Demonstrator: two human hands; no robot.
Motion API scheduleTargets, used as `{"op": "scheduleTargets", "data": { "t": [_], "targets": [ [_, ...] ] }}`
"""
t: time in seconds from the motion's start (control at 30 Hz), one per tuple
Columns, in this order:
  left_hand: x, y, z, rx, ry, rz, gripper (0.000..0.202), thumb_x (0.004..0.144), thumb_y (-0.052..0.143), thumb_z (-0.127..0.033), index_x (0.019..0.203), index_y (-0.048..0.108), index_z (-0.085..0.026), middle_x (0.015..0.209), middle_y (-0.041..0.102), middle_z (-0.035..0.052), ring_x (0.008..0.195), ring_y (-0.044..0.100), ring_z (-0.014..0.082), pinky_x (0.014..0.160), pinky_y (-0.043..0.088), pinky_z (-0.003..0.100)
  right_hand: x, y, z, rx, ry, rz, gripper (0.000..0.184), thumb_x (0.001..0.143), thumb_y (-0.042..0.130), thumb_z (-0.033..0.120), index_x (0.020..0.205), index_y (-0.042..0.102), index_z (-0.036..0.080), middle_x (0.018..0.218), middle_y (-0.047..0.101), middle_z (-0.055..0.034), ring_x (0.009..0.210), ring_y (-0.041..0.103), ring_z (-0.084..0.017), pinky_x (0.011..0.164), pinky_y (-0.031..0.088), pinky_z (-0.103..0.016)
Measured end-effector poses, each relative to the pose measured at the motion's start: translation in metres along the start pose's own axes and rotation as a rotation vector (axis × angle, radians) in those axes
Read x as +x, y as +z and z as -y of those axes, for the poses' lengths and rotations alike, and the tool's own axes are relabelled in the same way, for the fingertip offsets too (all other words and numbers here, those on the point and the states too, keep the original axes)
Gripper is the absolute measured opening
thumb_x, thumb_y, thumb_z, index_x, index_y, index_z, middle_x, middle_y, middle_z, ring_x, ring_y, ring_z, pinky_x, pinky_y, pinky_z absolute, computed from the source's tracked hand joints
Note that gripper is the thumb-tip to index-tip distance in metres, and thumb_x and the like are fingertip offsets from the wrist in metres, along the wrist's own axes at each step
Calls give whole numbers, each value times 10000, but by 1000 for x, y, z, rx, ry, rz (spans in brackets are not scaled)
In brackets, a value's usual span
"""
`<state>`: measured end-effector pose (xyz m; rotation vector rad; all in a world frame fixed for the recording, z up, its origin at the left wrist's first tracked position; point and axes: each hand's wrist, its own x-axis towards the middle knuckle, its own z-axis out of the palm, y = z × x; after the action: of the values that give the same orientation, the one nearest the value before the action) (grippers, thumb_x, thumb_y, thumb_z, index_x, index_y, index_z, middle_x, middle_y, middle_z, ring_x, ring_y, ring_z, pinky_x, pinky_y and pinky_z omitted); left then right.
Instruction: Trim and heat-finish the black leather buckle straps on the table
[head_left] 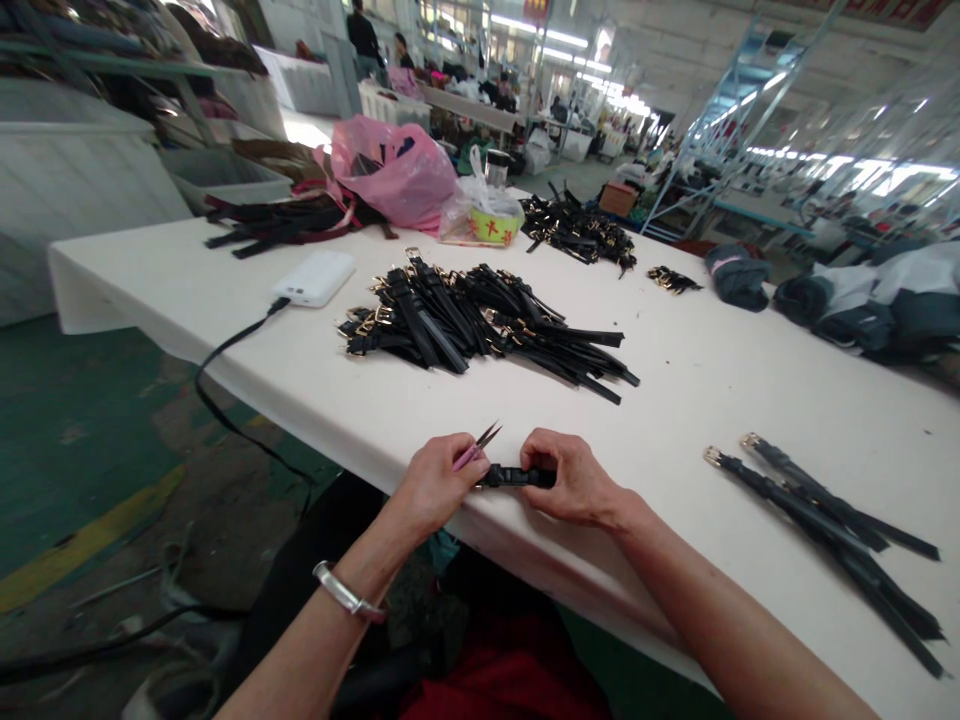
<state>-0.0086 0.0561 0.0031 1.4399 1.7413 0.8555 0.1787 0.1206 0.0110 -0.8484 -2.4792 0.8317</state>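
At the near edge of the white table [697, 390], my two hands hold one short black strap [516, 477] between them. My left hand [439, 485] is closed on the strap's left end and also carries small pink-handled snips [477, 448], blades pointing up and right. My right hand [570, 478] pinches the strap's right end. A big heap of black straps with gold buckles [480, 320] lies just beyond my hands.
A few finished straps [825, 505] lie at the right. A white power bank [315, 278] with a black cable sits at the left. Further back are a pink bag [394, 170], a bowl in plastic [484, 215] and more strap piles [577, 230]. People work far behind.
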Motion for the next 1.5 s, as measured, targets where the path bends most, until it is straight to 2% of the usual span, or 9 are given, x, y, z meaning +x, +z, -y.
{"op": "scheduleTargets", "data": {
  "t": [0.17,0.3,0.43,0.63,0.8,1.03,1.3,1.4,1.5],
  "targets": [
    [-2,3,-2,55,-14,-65,192,738,505,-320,598,531,-191,535,456,-57,561,445,133,536,290,245,0,3,-3,75,-57,-27,166,661,719,177,809,646,190,807,587,5,717,540,-120,661,428,-234],
    [-5,5,-4,86,-9,-98,176,750,501,-302,620,548,-192,562,499,-49,591,482,141,566,313,247,1,7,-4,-19,-101,-124,101,729,700,207,829,708,212,847,624,-29,799,563,-155,732,447,-277],
    [-8,5,-6,114,-8,-131,169,753,502,-283,615,540,-193,568,504,-46,596,484,141,578,316,246,1,13,-4,-163,-209,-106,93,788,661,238,860,716,221,849,643,-44,807,543,-171,728,442,-292],
    [-5,5,-3,139,-20,-165,175,749,505,-266,590,523,-196,538,473,-53,563,459,133,554,290,246,3,19,-4,-271,-303,-114,150,858,555,167,779,679,194,827,640,-47,795,536,-159,698,417,-267],
    [-5,5,-3,147,-23,-181,173,740,517,-264,582,515,-196,530,464,-56,552,449,129,549,284,246,5,16,-4,-245,-238,-31,132,866,533,135,768,613,174,830,603,-34,767,539,-136,683,402,-235],
    [-6,6,-3,129,-33,-198,183,737,527,-286,579,524,-195,523,455,-58,548,444,126,542,285,238,9,10,-11,-21,-113,-3,120,864,558,153,745,555,172,760,532,1,700,506,-115,649,383,-222],
    [-6,5,1,74,-53,-225,156,711,557,-289,591,566,-190,523,495,-52,543,462,127,533,293,237,7,6,-13,46,-11,-32,99,831,576,142,737,601,162,734,549,5,676,506,-104,636,380,-223],
    [-4,4,2,19,-58,-219,130,699,571,-279,614,596,-184,544,542,-42,556,491,129,538,322,231,5,6,-10,33,32,-55,52,797,605,154,829,644,166,768,559,5,626,486,-89,605,377,-220],
    [-4,4,4,-63,-66,-211,111,692,577,-272,640,605,-178,511,534,-48,494,478,116,494,334,218,4,7,-6,6,38,-19,159,761,643,187,914,683,198,841,591,1,636,498,-88,621,392,-224]
  ]
}}
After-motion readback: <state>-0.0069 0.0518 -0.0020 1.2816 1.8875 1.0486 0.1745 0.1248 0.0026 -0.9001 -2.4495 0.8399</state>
